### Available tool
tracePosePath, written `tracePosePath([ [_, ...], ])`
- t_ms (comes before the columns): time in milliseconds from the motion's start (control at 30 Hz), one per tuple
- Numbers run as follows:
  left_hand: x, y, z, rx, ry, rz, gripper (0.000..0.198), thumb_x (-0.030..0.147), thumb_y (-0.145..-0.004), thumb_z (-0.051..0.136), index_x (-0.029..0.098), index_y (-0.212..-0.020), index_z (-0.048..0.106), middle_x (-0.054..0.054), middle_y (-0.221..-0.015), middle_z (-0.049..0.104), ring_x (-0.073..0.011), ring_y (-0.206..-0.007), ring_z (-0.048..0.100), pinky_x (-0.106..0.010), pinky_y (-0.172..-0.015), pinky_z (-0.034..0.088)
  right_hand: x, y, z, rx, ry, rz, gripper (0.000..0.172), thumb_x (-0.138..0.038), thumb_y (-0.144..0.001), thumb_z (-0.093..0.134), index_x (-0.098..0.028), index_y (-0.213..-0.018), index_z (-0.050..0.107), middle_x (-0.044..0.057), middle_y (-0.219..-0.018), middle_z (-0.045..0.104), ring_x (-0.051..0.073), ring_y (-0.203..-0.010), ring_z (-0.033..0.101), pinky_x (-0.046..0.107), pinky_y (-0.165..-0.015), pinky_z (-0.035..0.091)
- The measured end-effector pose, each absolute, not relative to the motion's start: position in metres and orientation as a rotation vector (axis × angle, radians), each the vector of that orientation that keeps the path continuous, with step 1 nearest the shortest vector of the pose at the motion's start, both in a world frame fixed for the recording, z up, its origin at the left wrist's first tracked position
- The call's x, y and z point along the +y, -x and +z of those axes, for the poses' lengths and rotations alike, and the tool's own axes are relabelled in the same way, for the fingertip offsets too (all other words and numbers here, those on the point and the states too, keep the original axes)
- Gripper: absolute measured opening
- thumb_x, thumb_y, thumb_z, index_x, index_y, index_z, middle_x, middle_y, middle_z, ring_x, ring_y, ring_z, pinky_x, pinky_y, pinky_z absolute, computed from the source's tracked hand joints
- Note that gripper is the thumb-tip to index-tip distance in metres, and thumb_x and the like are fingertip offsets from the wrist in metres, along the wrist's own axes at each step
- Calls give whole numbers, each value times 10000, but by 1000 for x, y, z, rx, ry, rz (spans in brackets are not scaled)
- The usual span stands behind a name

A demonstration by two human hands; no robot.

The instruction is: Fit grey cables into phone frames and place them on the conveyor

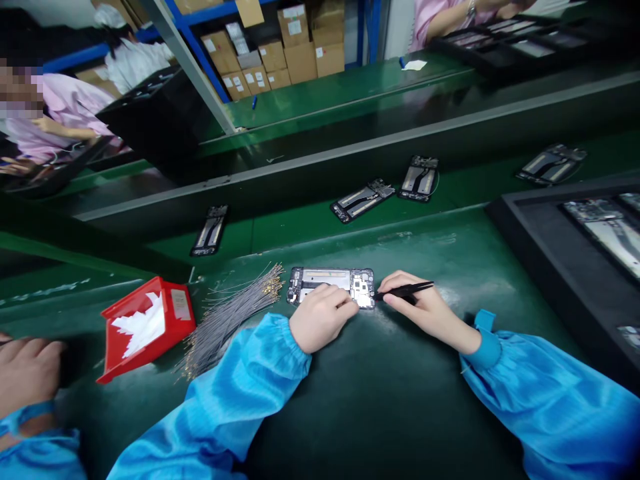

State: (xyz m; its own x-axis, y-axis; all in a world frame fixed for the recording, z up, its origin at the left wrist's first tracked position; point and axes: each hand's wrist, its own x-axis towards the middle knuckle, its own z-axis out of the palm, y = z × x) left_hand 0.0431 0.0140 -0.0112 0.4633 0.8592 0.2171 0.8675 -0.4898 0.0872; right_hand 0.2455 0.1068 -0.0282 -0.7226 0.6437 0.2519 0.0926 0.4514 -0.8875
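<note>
An opened phone (326, 275) lies flat on the green bench in front of me, its circuit board bare at the right end. My left hand (323, 317) rests over its near edge with fingers curled, holding it and covering part of the frame. Black tweezers (411, 289) are pinched in my right hand (417, 307), their tips at the phone's right end. What the tips touch is too small to make out. Left of the phone, beside my left sleeve, lies a bundle of thin grey cables (233, 319) with gold-coloured ends.
A red bin (180, 333) with white paper pieces stands left of the cables. A co-worker's hand (27, 373) is at the far left. Several opened phones (363, 200) lie on the strip behind. A black foam tray (530, 247) holding phones stands at right. Other people sit beyond the divider.
</note>
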Motion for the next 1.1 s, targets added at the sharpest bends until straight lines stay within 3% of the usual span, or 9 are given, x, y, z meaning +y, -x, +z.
tracePosePath([
  [833,13,-56,-21,-1569,2590,-435,242,172,-887,369,177,-789,591,-21,-732,550,-141,-709,460,-273,-631,338,103,-244,-21,-2257,542,1218,68,-227,-799,545,-197,-828,598,41,-838,616,148,-785,582,282,-713,473],
  [1100,14,-56,-20,-1547,2579,-444,252,178,-886,363,171,-766,585,-22,-710,536,-142,-699,460,-281,-629,333,95,-242,-16,-2475,373,897,100,-183,-838,468,-180,-874,561,58,-834,609,148,-747,571,278,-666,463],
])
